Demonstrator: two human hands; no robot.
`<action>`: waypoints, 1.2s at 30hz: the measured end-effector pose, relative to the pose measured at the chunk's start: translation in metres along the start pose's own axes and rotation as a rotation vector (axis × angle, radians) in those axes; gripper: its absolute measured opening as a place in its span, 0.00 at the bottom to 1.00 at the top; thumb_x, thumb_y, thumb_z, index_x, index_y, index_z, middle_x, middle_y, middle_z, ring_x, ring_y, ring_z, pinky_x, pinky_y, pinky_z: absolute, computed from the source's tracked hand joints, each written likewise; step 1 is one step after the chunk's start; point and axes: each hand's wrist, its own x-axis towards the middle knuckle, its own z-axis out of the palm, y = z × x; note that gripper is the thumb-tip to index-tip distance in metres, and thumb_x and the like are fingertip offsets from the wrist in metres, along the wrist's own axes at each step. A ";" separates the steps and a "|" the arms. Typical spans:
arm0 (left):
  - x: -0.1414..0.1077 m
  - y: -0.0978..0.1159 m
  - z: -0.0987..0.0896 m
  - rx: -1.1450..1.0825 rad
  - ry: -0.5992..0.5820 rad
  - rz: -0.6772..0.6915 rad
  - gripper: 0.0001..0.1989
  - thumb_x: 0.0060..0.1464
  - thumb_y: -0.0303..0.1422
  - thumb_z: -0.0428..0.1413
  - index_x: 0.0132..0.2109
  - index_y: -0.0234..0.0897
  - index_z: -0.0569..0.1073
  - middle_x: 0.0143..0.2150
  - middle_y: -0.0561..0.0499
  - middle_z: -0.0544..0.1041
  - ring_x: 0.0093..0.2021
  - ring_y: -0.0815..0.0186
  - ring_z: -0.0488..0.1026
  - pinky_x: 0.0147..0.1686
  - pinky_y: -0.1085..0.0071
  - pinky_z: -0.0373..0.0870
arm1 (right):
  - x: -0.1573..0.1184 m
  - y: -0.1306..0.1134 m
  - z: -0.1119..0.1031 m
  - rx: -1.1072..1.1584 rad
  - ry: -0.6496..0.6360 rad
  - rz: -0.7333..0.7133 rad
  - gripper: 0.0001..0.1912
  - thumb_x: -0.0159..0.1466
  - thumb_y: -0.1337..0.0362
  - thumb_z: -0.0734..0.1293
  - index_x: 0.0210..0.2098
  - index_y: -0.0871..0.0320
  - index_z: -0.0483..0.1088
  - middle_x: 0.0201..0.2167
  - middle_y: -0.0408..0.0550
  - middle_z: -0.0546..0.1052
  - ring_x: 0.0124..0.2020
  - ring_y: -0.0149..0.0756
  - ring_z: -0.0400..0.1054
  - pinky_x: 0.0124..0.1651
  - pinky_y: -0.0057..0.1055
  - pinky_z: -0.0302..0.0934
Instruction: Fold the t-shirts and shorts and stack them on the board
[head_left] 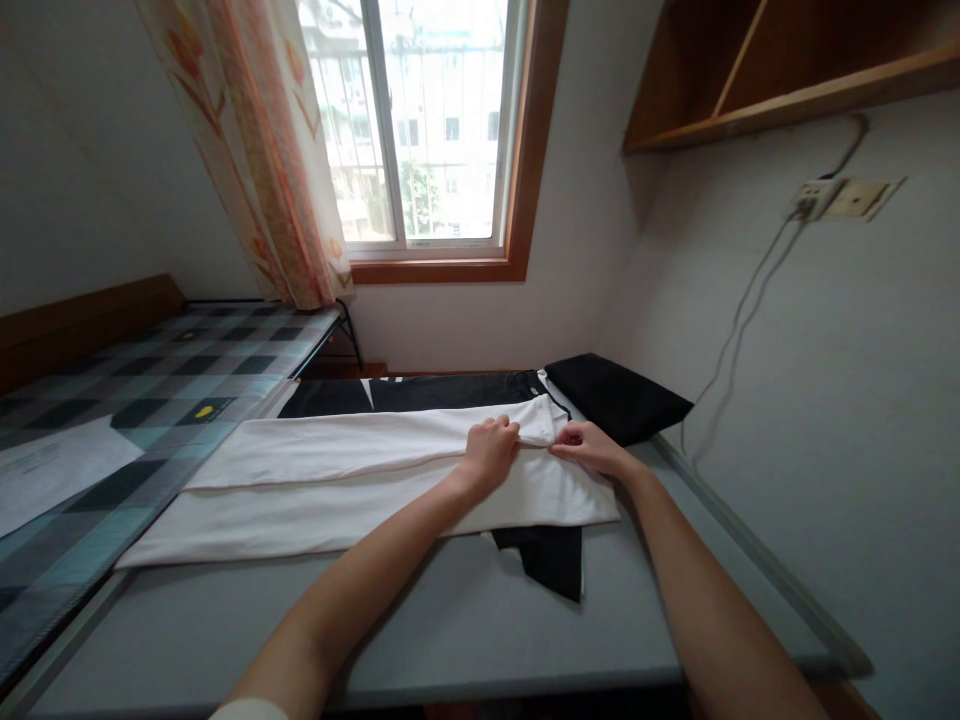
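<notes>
White trousers lie flat across the grey tabletop, both legs stretched to the left and the waist end at the right. My left hand is closed on the upper leg's fabric close to the waist end. Just to its right, my right hand pinches the cloth edge at the waist, where the fabric is rumpled. Behind the trousers lies a black garment with white marks, partly covered. A black cloth piece sticks out from under the trousers' near edge.
A folded black cloth lies at the table's back right. On the left is a checked bed surface with a paper sheet. A cable hangs from a wall socket; a wooden shelf juts out above.
</notes>
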 end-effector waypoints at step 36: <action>-0.007 -0.004 0.020 -0.089 0.025 0.086 0.09 0.61 0.31 0.50 0.43 0.39 0.75 0.42 0.47 0.74 0.42 0.63 0.71 0.41 0.68 0.67 | 0.002 -0.005 0.010 -0.166 0.235 -0.213 0.20 0.55 0.53 0.69 0.44 0.56 0.68 0.34 0.47 0.73 0.36 0.39 0.68 0.43 0.36 0.63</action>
